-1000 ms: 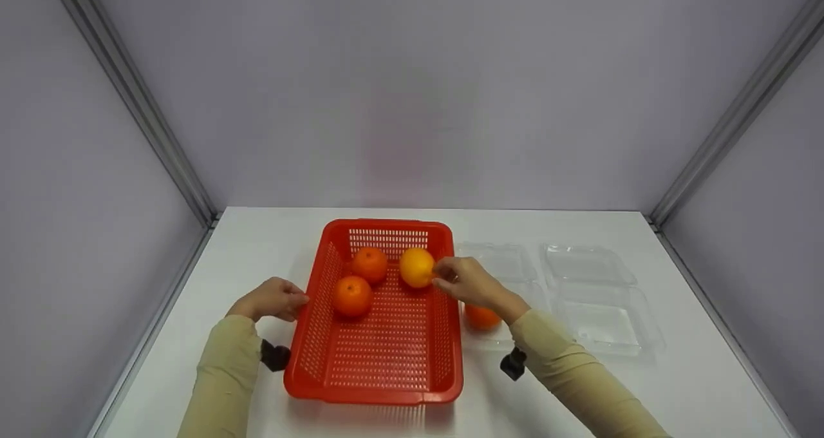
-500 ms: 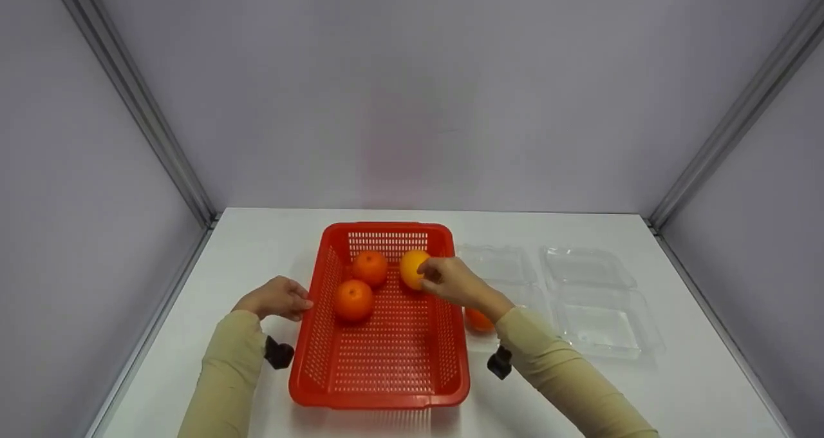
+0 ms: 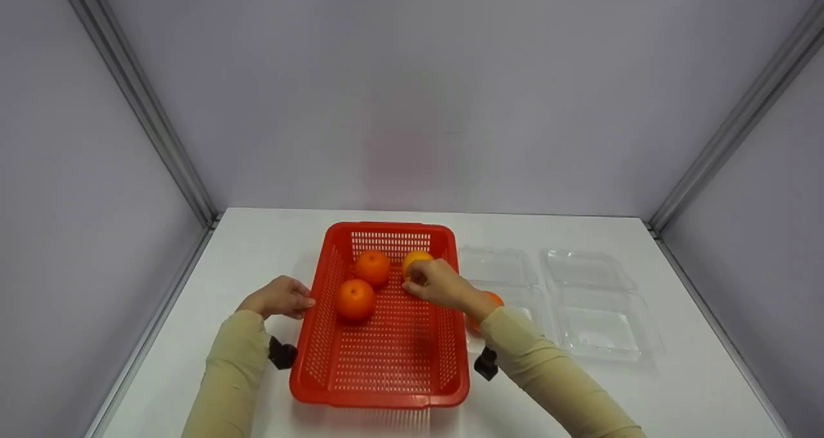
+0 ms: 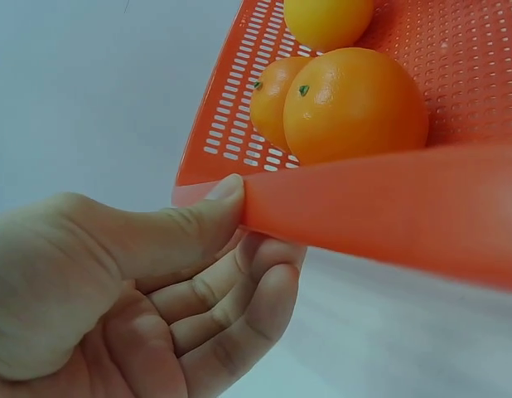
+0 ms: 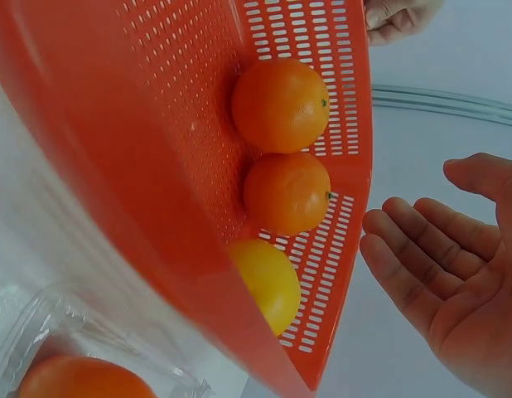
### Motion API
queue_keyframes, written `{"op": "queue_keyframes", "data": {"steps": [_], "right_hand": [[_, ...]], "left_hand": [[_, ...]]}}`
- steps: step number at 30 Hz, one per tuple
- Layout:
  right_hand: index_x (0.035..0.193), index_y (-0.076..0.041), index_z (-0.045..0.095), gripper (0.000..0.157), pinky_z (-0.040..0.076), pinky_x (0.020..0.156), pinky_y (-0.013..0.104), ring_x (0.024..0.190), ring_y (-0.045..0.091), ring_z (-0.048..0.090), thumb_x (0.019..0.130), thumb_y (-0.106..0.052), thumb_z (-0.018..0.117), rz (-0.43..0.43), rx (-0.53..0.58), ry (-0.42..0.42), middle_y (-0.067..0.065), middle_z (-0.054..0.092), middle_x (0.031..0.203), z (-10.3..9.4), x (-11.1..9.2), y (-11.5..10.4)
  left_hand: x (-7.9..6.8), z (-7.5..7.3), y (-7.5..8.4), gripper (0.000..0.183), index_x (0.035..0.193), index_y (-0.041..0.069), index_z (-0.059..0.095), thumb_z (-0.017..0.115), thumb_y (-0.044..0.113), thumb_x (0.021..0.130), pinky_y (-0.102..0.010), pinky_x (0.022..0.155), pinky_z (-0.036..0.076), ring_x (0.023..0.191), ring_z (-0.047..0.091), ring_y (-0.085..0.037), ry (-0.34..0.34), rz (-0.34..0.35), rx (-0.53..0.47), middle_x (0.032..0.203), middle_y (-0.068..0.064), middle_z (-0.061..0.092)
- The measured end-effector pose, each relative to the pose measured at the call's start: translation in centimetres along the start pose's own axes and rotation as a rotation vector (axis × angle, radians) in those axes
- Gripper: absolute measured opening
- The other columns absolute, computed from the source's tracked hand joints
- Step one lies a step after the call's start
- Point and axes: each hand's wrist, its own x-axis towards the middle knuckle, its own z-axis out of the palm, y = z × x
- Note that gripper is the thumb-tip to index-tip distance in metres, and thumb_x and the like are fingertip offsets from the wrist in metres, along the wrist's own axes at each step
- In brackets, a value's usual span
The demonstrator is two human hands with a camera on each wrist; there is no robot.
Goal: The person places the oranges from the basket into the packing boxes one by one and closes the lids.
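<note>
A red perforated plastic basket (image 3: 380, 399) lies in front of me, its left rim pinched between the thumb and fingers of my left hand (image 4: 156, 282). Inside, toward the back, are two oranges (image 3: 355, 300) (image 3: 372, 268) and a yellow round fruit (image 3: 417, 259). My right hand (image 3: 441, 285) hovers over the basket's right side, overlapping the yellow fruit in the head view. The right wrist view shows that hand with loosely bent fingers and nothing in them. Another orange (image 5: 82, 380) sits in a clear plastic clamshell box (image 3: 508, 277) right of the basket, partly hidden by my right forearm.
A second clear clamshell box (image 3: 599, 322) stands with its lid laid back, farther right on the white table (image 3: 695, 373). Pale grey walls (image 3: 412, 90) enclose the table at the back and both sides.
My right hand has moved left from beside the yellow fruit to over the basket, covering more of that fruit. The basket and left hand have shifted slightly right.
</note>
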Motion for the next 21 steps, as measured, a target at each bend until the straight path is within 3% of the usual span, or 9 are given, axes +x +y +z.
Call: {"op": "queue_keyframes", "data": {"steps": [9,16,21], "right_hand": [[0.098,0.001,0.062,0.018,0.050,0.070,0.025,0.080,0.016,0.059,0.087,-0.014,0.060,0.031,0.037,-0.049,0.005,0.061,0.087,0.3,0.4,-0.4],[0.099,0.002,0.063,0.020,0.050,0.071,0.026,0.081,0.017,0.060,0.087,-0.014,0.061,-0.016,0.022,-0.021,0.008,0.063,0.089,0.7,1.0,-0.6],[0.099,-0.001,0.063,0.018,0.050,0.070,0.024,0.080,0.015,0.059,0.088,-0.015,0.060,0.032,0.067,-0.038,0.006,0.064,0.089,1.3,1.6,-0.8]], "left_hand": [[0.2,0.4,0.2,0.025,0.103,-0.014,0.057,0.059,0.006,0.088,-0.031,0.070,0.054,0.067,0.060,-0.014,-0.002,-0.031,-0.026,0.081,-0.010,0.062],[0.2,0.6,0.6,0.024,0.102,-0.013,0.058,0.058,0.006,0.088,-0.034,0.071,0.054,0.067,0.060,-0.015,0.011,-0.038,-0.014,0.080,-0.010,0.062],[0.2,0.6,0.7,0.024,0.102,-0.013,0.059,0.058,0.006,0.088,-0.034,0.072,0.054,0.068,0.061,-0.015,0.014,-0.056,0.004,0.080,-0.010,0.063]]}}
